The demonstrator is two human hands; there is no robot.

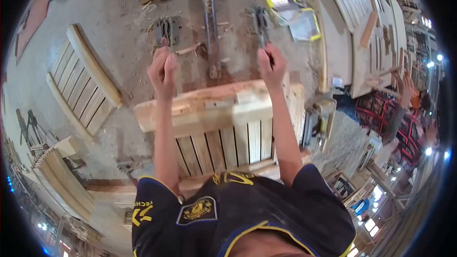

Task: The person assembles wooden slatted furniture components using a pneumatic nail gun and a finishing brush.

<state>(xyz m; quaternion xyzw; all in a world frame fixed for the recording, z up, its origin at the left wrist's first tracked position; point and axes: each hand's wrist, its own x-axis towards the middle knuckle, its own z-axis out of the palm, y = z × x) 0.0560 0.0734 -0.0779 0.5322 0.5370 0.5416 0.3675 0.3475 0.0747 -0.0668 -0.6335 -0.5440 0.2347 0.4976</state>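
Note:
My left hand (163, 72) is closed, with a dark, narrow metal tool (166, 31) reaching forward from its fingers over a flat metal block. Closed too, my right hand (273, 65) meets a similar dark metal tool (262, 24); the exact kind of either is hard to make out. Between them a hammer (209, 28) lies with its head away from me. Below my forearms is a slatted wooden panel (221, 150) with a thick, pale wooden rail (204, 109) along its far edge. My fingers hide the ends of both tools.
A second slatted wooden panel (81, 85) lies at left. Yellow-edged cards (304, 24) and wood shavings lie on the work surface. Stacked wooden panels (350, 0) stand at far right, near a person's raised hand (406, 89). A slatted piece (62, 176) is at lower left.

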